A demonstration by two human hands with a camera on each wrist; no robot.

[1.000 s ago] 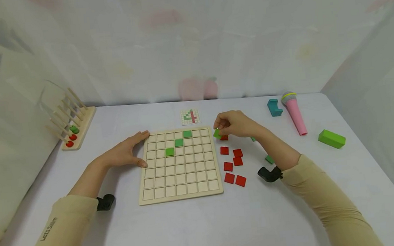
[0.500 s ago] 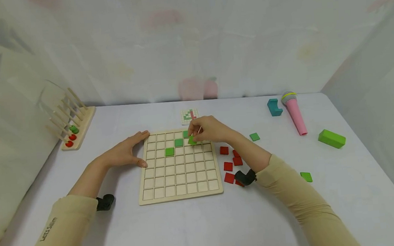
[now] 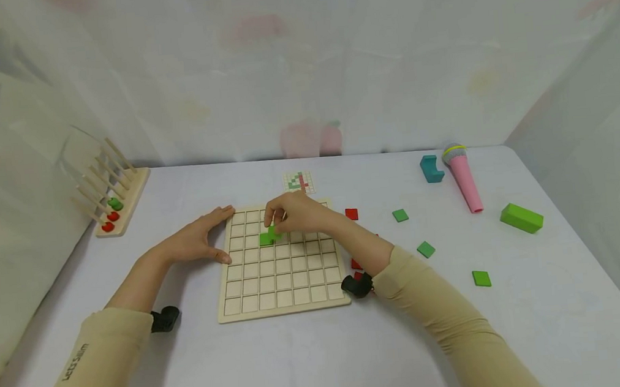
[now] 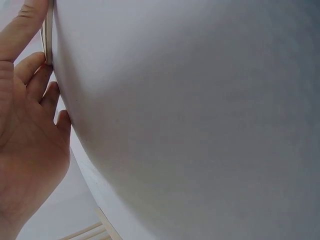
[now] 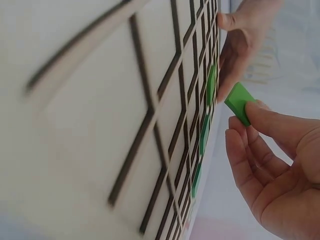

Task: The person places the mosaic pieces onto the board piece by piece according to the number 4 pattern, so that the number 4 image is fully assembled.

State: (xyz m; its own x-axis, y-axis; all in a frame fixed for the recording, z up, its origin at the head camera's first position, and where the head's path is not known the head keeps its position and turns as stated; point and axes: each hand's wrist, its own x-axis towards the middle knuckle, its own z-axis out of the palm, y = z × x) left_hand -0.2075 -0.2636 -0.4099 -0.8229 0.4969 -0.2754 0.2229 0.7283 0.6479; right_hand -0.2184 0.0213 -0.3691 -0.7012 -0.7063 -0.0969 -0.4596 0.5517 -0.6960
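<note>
Between thumb and fingers my right hand pinches a green square tile. It holds the tile tilted, just over the wooden grid board. Another green tile lies in a cell beside it. In the right wrist view two more green tiles sit farther along the grid; the right hand hides them in the head view. My left hand touches the board's left edge, its thumb and fingers spread apart. The left wrist view shows its fingers against the board's side.
Right of the board lie red tiles, partly under the right arm, and loose green tiles. A pattern card lies behind the board. A peg rack stands left; a pink toy microphone, teal block and green block lie right.
My right hand has carried the green tile leftward from beside the board's right edge to over its upper left cells. The left hand stays at the board's edge.
</note>
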